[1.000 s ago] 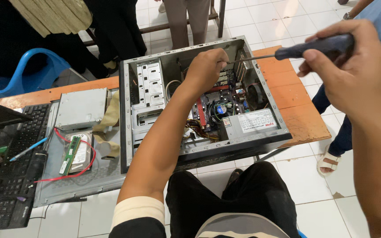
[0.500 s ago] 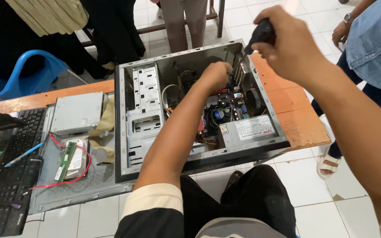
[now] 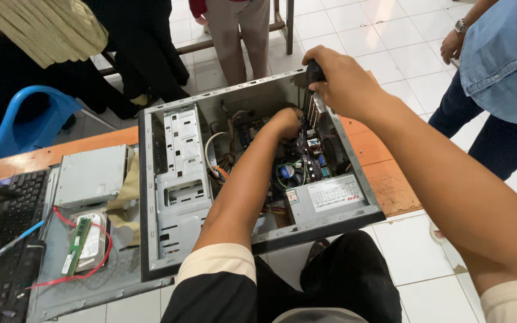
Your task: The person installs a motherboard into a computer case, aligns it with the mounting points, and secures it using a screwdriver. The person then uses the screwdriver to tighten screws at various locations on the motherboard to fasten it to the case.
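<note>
Inside the open computer case (image 3: 175,179), left hand (image 3: 285,122) reaches; right hand (image 3: 345,84) grips screwdriver (image 3: 314,75)

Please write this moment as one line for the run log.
left hand: inside open computer case, on parts | right hand: holds screwdriver at case's back edge | memory stick: on hard drive

Right hand (image 3: 345,84) lowered screwdriver (image 3: 314,73) from raised sideways to case's (image 3: 175,179) rear edge

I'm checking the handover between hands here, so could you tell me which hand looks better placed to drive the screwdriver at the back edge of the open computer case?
The right hand, probably: it grips the screwdriver over the computer case rear edge. The left hand is down among the boards.
</note>
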